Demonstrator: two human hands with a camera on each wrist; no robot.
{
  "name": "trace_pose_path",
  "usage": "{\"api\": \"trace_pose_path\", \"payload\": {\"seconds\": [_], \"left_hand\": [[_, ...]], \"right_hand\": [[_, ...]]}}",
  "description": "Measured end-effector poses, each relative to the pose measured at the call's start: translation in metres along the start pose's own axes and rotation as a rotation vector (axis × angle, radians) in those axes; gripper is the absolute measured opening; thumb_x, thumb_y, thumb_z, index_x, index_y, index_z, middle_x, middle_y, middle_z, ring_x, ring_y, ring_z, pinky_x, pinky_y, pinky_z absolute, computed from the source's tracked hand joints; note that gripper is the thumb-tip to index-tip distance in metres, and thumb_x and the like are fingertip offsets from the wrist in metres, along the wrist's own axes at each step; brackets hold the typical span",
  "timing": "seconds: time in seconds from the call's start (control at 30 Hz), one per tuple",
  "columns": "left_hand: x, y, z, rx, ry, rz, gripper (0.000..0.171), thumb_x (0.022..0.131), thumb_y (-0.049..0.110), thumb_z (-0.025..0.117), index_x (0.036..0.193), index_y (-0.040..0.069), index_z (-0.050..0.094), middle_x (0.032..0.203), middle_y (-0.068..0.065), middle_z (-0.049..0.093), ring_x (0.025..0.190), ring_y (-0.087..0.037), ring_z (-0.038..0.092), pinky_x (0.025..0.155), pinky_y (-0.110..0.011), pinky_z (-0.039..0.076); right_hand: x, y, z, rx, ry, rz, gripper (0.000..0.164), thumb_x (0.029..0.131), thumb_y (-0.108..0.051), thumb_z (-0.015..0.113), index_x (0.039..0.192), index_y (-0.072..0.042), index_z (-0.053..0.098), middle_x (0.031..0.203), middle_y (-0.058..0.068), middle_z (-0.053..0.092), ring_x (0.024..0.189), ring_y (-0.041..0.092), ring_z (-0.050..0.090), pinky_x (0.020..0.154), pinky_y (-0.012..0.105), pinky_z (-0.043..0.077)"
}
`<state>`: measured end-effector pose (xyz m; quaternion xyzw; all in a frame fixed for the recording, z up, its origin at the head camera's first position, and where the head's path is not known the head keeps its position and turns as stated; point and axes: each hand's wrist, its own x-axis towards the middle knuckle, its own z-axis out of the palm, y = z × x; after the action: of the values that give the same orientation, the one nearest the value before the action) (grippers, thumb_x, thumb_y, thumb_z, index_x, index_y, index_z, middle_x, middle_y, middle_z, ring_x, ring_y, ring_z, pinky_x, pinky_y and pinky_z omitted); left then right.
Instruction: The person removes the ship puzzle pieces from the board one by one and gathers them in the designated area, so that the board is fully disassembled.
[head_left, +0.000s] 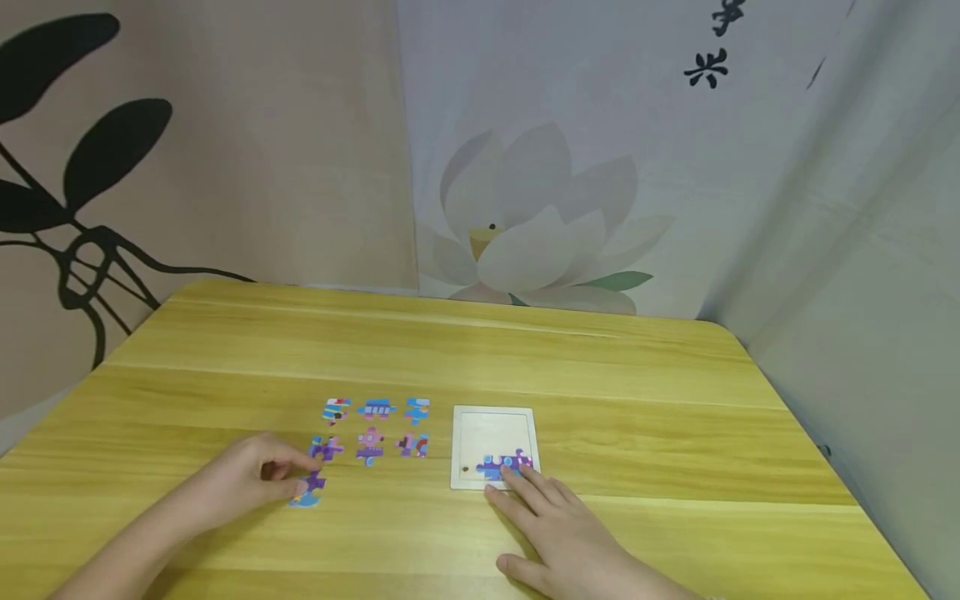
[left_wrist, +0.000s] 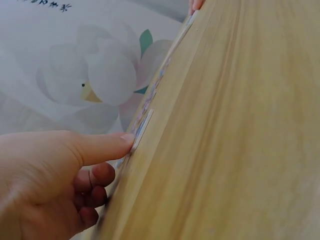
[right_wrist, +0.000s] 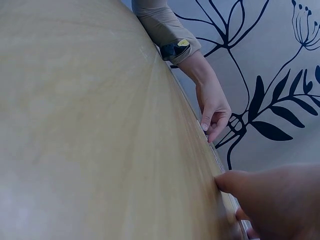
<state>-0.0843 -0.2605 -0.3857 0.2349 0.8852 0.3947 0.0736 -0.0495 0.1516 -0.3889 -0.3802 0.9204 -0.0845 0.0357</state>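
Observation:
My left hand [head_left: 242, 482] pinches a purple and blue jigsaw puzzle piece [head_left: 309, 492] at its left edge, thumb and index finger on it, close over the table. In the left wrist view the thumb [left_wrist: 107, 146] lies along the edge of that piece. My right hand [head_left: 551, 525] rests with fingers spread over the lower right of a white square puzzle tray [head_left: 459, 429]. Joined purple and blue pieces [head_left: 491, 468] sit in the tray's bottom right corner, partly hidden under the fingertips.
Loose puzzle pieces lie in two rows left of the tray: a striped one [head_left: 336, 409], a blue and purple one [head_left: 377, 408], a blue one [head_left: 417, 409], and below them a purple one [head_left: 326, 448], a pink one [head_left: 370, 446] and another [head_left: 413, 445]. The wooden table [head_left: 637, 400] meets curtains behind.

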Motion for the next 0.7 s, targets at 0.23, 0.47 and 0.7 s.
{"api": "trace_pose_path", "payload": {"seconds": [0.23, 0.47, 0.7], "left_hand": [[-0.0022, -0.0005, 0.0010, -0.005, 0.035, 0.018, 0.021, 0.081, 0.011, 0.075, 0.101, 0.007, 0.073, 0.066, 0.008, 0.045, 0.059, -0.005, 0.041, 0.048, -0.022, 0.039], [-0.0017, 0.0011, 0.0009, -0.020, 0.027, -0.006, 0.021, 0.082, 0.012, 0.075, 0.102, 0.008, 0.073, 0.068, 0.006, 0.046, 0.060, -0.006, 0.042, 0.049, -0.022, 0.039], [-0.0016, 0.0024, -0.0004, -0.038, 0.024, -0.033, 0.020, 0.082, 0.016, 0.075, 0.101, 0.008, 0.074, 0.067, 0.005, 0.045, 0.060, -0.007, 0.041, 0.049, -0.023, 0.038]], "right_hand": [[-0.0001, 0.0006, -0.0002, -0.002, 0.023, -0.011, 0.064, 0.098, -0.055, 0.040, 0.149, -0.018, 0.034, 0.154, 0.011, 0.028, 0.139, 0.034, 0.025, 0.104, 0.056, 0.030], [-0.0012, 0.0002, -0.0006, 0.038, 0.017, 0.005, 0.064, 0.097, -0.055, 0.042, 0.150, -0.019, 0.034, 0.154, 0.013, 0.026, 0.138, 0.035, 0.025, 0.105, 0.056, 0.027], [-0.0020, -0.0026, -0.0024, 0.102, -0.020, 0.057, 0.065, 0.096, -0.056, 0.042, 0.151, -0.023, 0.031, 0.154, 0.018, 0.021, 0.139, 0.036, 0.021, 0.106, 0.057, 0.024]]}}
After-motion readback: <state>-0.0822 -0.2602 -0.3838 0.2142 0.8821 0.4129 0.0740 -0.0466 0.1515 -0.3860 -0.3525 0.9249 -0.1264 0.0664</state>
